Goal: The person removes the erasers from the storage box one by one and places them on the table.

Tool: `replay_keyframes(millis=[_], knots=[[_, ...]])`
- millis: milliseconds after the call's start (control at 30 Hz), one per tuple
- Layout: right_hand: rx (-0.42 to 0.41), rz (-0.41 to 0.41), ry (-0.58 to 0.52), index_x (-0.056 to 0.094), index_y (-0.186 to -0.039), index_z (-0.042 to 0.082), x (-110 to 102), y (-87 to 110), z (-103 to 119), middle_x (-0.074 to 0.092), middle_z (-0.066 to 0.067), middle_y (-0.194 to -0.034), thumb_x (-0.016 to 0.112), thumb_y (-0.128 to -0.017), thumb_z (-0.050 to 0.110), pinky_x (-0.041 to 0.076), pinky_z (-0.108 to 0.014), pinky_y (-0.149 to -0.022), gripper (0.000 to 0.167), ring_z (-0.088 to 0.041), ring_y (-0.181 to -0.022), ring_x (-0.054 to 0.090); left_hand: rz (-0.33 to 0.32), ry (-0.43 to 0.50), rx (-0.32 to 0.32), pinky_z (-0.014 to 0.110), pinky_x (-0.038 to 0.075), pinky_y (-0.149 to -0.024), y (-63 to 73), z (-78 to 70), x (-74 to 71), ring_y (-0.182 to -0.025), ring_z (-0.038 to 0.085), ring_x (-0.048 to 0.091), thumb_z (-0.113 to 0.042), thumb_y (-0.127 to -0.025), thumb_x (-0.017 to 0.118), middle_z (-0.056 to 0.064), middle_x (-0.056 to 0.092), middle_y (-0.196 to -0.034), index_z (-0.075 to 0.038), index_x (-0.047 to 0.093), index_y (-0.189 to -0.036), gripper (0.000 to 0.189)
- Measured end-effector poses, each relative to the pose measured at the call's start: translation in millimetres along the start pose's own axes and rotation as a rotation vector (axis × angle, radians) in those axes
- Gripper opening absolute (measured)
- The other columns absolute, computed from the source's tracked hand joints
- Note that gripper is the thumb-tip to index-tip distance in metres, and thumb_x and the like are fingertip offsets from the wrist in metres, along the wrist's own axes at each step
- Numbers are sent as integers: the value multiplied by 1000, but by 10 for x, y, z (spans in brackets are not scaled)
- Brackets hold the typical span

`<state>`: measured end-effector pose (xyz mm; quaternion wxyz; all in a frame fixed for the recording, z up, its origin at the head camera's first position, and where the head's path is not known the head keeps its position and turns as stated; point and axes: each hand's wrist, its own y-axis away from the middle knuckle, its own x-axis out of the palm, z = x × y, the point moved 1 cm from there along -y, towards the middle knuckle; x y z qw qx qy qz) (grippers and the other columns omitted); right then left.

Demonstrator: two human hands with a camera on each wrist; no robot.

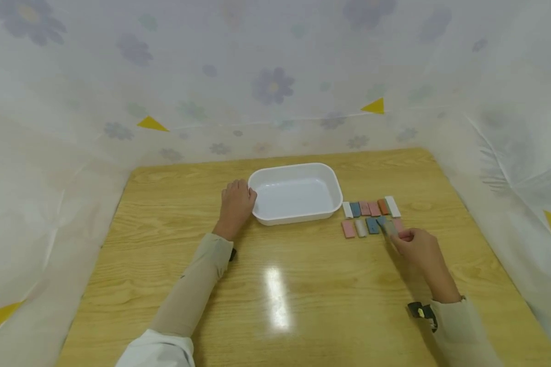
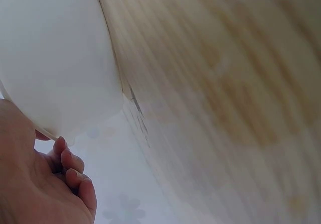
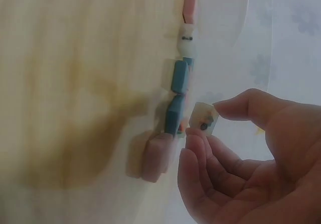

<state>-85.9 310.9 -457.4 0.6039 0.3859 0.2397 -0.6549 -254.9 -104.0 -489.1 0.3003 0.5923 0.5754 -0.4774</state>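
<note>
My left hand (image 1: 236,206) grips the left rim of a white rectangular plastic basin (image 1: 294,220). In the left wrist view its thumb goes behind the rim and the curled fingers lie against the outside. On the right, my right hand (image 1: 418,250) pinches a small pale eraser (image 3: 203,118) with a printed picture between thumb and fingertips. It is held up over two rows of small erasers on the table. The front row shows a pink eraser (image 1: 348,229), a whitish eraser (image 1: 360,228), a blue eraser (image 1: 372,226) and others partly hidden by the hand.
Behind lies a second row, with an orange eraser (image 1: 383,206) and a white eraser (image 1: 393,207) at its right end. Everything stands on a wood-grain table (image 1: 275,285). Flower-printed sheeting (image 1: 275,117) with yellow triangles surrounds the table's back and sides.
</note>
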Motion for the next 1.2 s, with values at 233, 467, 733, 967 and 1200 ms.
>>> replay_keyframes(millis=[233, 467, 733, 967, 1200], knots=[[36, 11, 31, 63, -95, -7, 100, 132, -69, 64, -17, -84, 59, -88, 35, 46, -36, -59, 43, -26, -73, 60, 16, 10, -22, 38, 32, -70, 5, 14, -33, -76, 26, 40, -25, -92, 40, 7, 44, -81, -7, 43, -82, 20], [62, 21, 53, 62, -93, -7, 151, 186, -105, 64, -18, -85, 59, -87, 32, 46, -38, -61, 39, -27, -74, 59, 20, 16, -27, 38, 32, -69, 14, -3, -18, -76, 25, 41, -25, -91, 42, 7, 44, -80, -8, 44, -81, 20], [66, 51, 90, 59, -86, -2, 187, 181, -119, 60, -11, -78, 57, -85, 30, 41, -32, -54, 32, -23, -68, 53, -4, -9, 1, 39, 34, -68, 9, -23, -10, -77, 26, 43, -25, -92, 42, 7, 47, -82, -6, 46, -83, 21], [-16, -22, 176, 57, -75, -1, 159, 169, 1, 53, -6, -63, 57, -89, 31, 36, -32, -48, 35, -19, -54, 46, 5, -38, 2, 38, 35, -68, 12, -20, -30, -78, 26, 43, -26, -93, 41, 9, 48, -84, -5, 48, -86, 23], [-145, -205, 185, 60, -85, -4, -36, -35, 217, 59, -12, -67, 54, -92, 30, 41, -35, -47, 35, -20, -52, 52, -14, -106, 31, 39, 36, -66, 19, 6, -71, -76, 27, 45, -31, -94, 40, 8, 50, -83, -7, 47, -82, 27]])
